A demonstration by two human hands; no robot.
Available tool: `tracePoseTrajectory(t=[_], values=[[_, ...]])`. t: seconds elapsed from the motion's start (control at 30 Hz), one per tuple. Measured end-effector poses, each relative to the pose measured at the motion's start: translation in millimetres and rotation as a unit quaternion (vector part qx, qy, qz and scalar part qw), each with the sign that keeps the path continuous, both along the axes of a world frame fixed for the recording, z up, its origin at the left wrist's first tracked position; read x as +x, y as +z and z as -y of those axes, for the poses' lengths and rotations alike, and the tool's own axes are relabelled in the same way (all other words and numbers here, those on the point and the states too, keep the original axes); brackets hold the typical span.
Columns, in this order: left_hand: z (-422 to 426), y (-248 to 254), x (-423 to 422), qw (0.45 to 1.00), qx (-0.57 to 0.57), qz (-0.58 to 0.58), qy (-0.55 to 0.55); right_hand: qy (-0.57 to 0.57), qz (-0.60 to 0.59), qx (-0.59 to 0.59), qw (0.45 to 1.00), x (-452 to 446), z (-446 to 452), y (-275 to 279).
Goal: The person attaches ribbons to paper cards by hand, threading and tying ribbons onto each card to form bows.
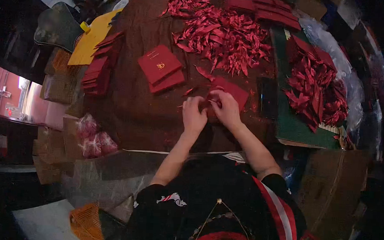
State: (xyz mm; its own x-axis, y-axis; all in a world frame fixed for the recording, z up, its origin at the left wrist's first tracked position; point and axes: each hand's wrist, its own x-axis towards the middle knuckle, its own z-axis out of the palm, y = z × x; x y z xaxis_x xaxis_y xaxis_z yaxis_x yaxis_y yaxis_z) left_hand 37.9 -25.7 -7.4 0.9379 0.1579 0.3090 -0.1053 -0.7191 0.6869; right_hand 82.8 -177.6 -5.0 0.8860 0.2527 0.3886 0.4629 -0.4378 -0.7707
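Observation:
My left hand (195, 114) is closed, its fingertips pinched close to the other hand over the brown cloth. Beside it, my right hand (225, 107) is also closed and rests over the near-left corner of a flat red square piece (236, 92). What the fingertips of both hands hold is hidden by the fingers and too small to make out. A short red ribbon strip (204, 73) lies just beyond the square. Further left are two stacked red squares; the upper red square (160, 63) bears gold lettering and a gold emblem.
Past my hands spreads a heap of red ribbons (230, 38). A row of red pieces (97, 73) overlaps at the left. On the right, a green board (288, 128) carries red pieces with ribbons (317, 87). A dark flat object (268, 97) lies near the board. Bagged pink bundles (96, 141) sit at the near left.

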Motion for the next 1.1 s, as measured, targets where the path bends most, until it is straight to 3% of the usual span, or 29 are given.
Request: tracePoseTrajectory(t=[0.03,0.17,0.37,0.47,0.8,0.83,0.97,1.03,1.1], values=[[0.8,-0.2,0.3,1.0,-0.007,0.011,0.003,-0.007,0.005,-0.039,0.999,0.6,1.9,5.1],[5.7,-9.9,-1.6,0.995,0.027,0.096,0.02,0.006,-0.006,-0.016,1.0,0.5,3.3,-3.1],[-5.5,-9.5,0.8,0.998,0.058,-0.02,0.009,-0.016,0.024,-0.034,0.999,0.7,-2.7,-16.4],[-11.0,-9.3,0.3,0.998,-0.016,-0.053,-0.016,-0.004,-0.012,-0.011,1.0,0.3,-5.3,-9.7],[-2.2,-9.7,-8.4,1.0,-0.018,-0.004,0.025,0.072,0.091,-0.078,0.99,-4.4,-11.5,-6.5],[-1.6,-9.1,-8.4,0.999,-0.022,0.002,0.026,0.078,0.045,-0.109,0.99,-4.9,-9.5,-5.4],[5.5,-8.3,-15.0,0.998,0.022,0.031,0.05,0.065,-0.001,-0.047,0.997,-7.9,-12.8,4.8],[9.0,-12.2,-17.0,0.993,0.061,0.088,0.058,0.053,-0.086,-0.012,0.995,-9.3,-14.8,11.4],[8.2,-13.0,-20.3,0.992,0.082,0.087,0.034,0.043,-0.037,-0.025,0.998,-9.1,-16.2,5.2]])
